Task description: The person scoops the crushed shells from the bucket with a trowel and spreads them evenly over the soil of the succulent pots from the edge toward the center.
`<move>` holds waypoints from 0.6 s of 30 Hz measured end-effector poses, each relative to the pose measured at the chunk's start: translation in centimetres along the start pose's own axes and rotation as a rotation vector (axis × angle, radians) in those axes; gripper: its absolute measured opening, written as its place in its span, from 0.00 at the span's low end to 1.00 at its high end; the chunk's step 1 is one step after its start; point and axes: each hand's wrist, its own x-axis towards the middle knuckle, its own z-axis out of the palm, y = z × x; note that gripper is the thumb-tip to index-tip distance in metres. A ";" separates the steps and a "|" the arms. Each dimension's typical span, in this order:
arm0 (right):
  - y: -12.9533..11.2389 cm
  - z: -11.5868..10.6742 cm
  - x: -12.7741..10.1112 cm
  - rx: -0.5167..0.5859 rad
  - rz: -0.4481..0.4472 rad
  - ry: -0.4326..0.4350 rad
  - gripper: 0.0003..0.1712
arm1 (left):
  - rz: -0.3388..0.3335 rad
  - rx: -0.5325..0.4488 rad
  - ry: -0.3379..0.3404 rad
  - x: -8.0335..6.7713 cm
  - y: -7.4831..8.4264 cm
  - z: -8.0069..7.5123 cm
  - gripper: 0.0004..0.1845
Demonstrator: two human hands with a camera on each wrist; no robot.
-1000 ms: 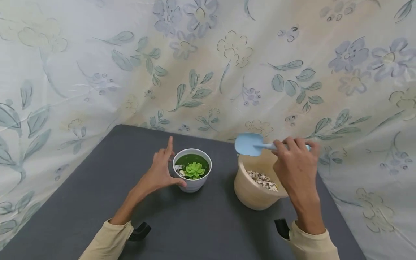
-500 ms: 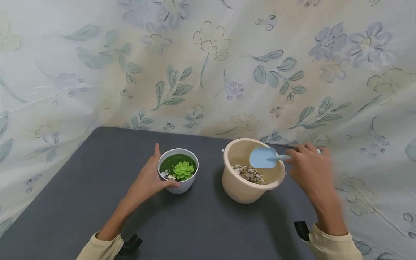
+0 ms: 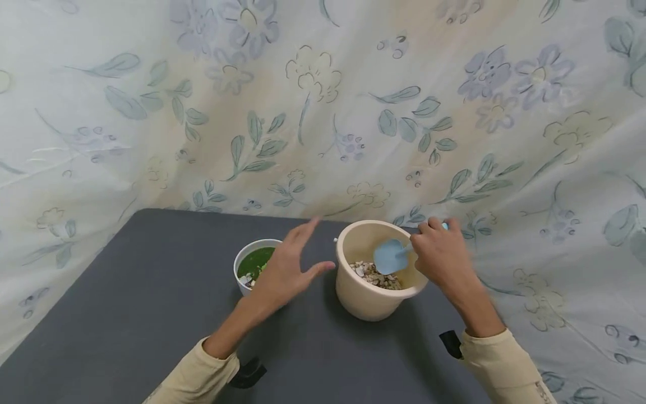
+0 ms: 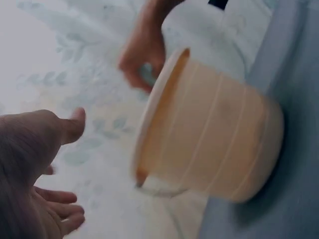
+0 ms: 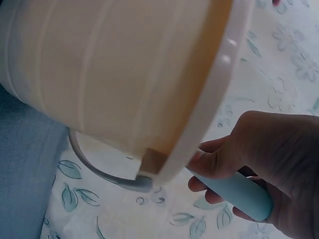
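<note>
From your head view, your right hand [image 3: 441, 258] grips the blue scoop [image 3: 390, 256], its blade dipped onto the pebbles [image 3: 373, 275] in the cream bucket [image 3: 370, 300] at 3 o'clock of the white plant pot [image 3: 243, 264], while your left hand [image 3: 285, 275] hovers, fingers spread and holding nothing, over that pot. Your left wrist view shows that palm [image 4: 25, 164] open beside the bucket [image 4: 219, 144]. In your right wrist view your fingers [image 5: 214, 162] wrap the scoop's handle [image 5: 234, 191] at the rim; the scoop looks light, stiff and smooth, so hold it mid-handle.

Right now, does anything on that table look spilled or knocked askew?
Nothing stands out. The beige bucket and the white pot stand upright on the table, and the pebbles stay inside the bucket.
</note>
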 end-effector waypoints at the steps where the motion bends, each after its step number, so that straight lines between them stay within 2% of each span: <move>1: -0.1 0.1 0.1 -0.010 -0.009 0.003 0.04 | 0.003 -0.012 -0.021 0.3 0.4 0.7 0.48; 3: -0.4 0.5 0.4 -0.019 -0.031 0.016 0.06 | -0.006 -0.034 -0.058 0.8 1.2 1.9 0.43; 6: -0.8 1.1 0.6 -0.038 -0.075 0.031 0.09 | -0.053 -0.050 -0.124 1.0 2.0 3.5 0.43; 10: -1.5 1.8 0.5 -0.095 -0.125 0.077 0.09 | -0.040 -0.042 -0.159 0.6 2.4 5.0 0.46; 13: -2.1 2.2 0.5 -0.126 -0.140 0.103 0.15 | -0.028 -0.053 -0.153 0.4 2.2 5.5 0.45; 18: -2.8 2.8 1.1 -0.134 -0.187 0.089 0.20 | -0.052 -0.085 -0.157 0.3 1.9 5.5 0.44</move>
